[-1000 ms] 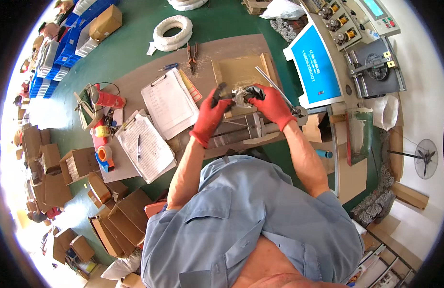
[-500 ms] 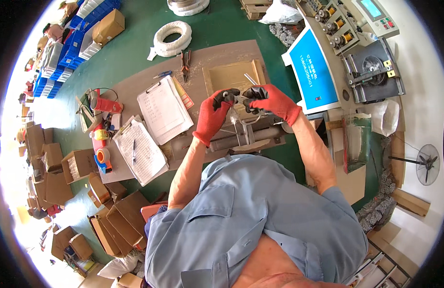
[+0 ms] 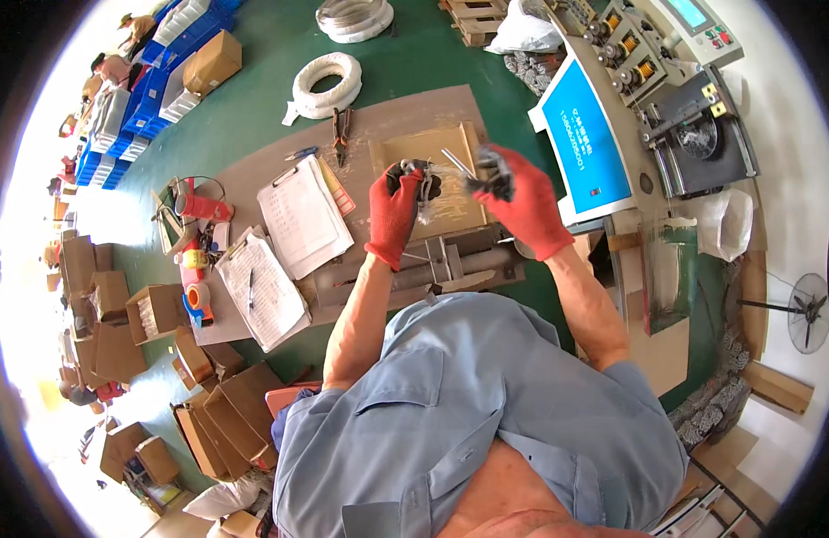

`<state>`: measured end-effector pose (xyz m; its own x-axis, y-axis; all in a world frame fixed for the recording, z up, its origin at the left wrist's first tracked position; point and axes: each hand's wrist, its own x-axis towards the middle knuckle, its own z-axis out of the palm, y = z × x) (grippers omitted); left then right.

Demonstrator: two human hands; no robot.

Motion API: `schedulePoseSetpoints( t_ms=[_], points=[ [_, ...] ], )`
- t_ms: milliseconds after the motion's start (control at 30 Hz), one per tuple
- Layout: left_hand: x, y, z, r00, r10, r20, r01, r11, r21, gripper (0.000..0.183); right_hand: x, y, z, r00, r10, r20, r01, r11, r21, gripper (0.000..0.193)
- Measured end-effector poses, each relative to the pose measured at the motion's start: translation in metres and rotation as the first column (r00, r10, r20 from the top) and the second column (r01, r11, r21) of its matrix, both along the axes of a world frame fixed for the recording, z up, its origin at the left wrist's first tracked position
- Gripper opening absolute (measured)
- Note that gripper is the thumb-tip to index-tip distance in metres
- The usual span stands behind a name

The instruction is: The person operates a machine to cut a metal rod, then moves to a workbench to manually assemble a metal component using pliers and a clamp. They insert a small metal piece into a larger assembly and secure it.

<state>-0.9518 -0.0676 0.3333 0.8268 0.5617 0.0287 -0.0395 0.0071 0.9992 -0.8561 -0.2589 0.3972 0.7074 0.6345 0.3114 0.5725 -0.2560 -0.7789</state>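
My left hand (image 3: 397, 208), in a red glove with black fingers, is closed over the near left side of a shallow wooden tray (image 3: 471, 134). Between its fingertips shows a small grey piece with something pale and see-through hanging under it; its kind cannot be made out. My right hand (image 3: 520, 199), gloved alike, is lifted over the tray's right side, its fingers smeared by motion. Thin bright metal rods (image 3: 458, 162) lie in the tray just left of it. Below both hands a metal fixture with a round bar (image 3: 473, 263) lies along the table's near edge.
Clipboards with papers (image 3: 304, 213), a pen, red-handled pliers (image 3: 343, 136) and a tape dispenser (image 3: 197, 300) are on the table's left. A machine with a blue panel (image 3: 587, 134) stands at the right. White wrapped coils (image 3: 327, 85) lie on the green floor; cardboard boxes (image 3: 226, 417) are lower left.
My hands have come apart. The right one has moved a little to the right, away from the left, which keeps its grip. The see-through material now hangs at the left hand.
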Motion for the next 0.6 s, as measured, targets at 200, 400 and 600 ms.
schedulePoseSetpoints(
  t_ms=[200,400,600],
  points=[
    [-0.001,-0.014,0.017,0.993,-0.106,-0.058,0.113,0.983,0.144,0.019,0.0,0.025,-0.025,0.992,0.1,0.074,-0.081,0.971,-0.224,0.051],
    [-0.012,-0.005,0.014,0.987,-0.124,-0.1,0.142,0.969,0.202,0.023,0.004,0.027,-0.025,0.98,0.189,0.066,-0.168,0.955,-0.243,0.037],
    [-0.019,0.023,0.015,0.974,-0.109,0.198,0.192,0.864,-0.465,0.046,0.003,0.028,-0.023,0.921,0.21,-0.327,-0.251,0.964,-0.088,0.029]
  ],
)
